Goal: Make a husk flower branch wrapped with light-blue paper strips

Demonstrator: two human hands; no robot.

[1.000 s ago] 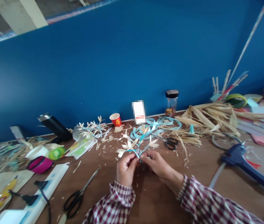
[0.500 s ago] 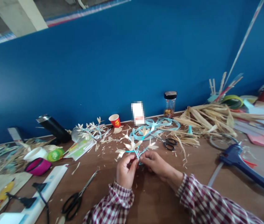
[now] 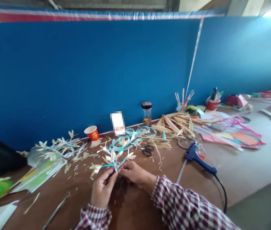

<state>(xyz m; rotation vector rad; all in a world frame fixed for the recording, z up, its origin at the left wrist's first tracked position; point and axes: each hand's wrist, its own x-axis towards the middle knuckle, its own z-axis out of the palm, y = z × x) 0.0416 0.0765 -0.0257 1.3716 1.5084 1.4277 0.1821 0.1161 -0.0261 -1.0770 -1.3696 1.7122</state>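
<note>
**Left hand (image 3: pixel 101 189) and right hand (image 3: pixel 135 173) both pinched on a spray of cream-petalled flowers with light-blue stems (image 3: pixel 112 156), lower centre of frame**

The spray is upright, its stems fanning upward from the fingertips. The left grip is closed, thumb against forefinger, on the stem base. The right grip is likewise closed, thumb to fingers, at the same point from the right; its remaining fingers are curled and partly hidden. The fingertips of the two hands nearly meet. Both wrists are covered by maroon-and-white checked sleeves (image 3: pixel 185 204).

The brown wooden tabletop (image 3: pixel 135 215) carries pale scraps around the work. Directly behind the spray, at centre, lie loops of pale-blue ribbon (image 3: pixel 131 135), with black-handled metal scissors (image 3: pixel 146 149) to their right.

Right of centre: a heap of straw-coloured dried husks (image 3: pixel 177 124) and, nearer the right sleeve, a dark-blue plastic glue gun (image 3: pixel 195 157) on its side, black cord running toward the lower right.

Left of centre: a red paper cup with white interior (image 3: pixel 94 135), tilted, and a cluster of similar cream flowers (image 3: pixel 61 147). A clear jar with black lid (image 3: pixel 146 113) stands upright before the blue partition (image 3: pixel 78 70).
</note>
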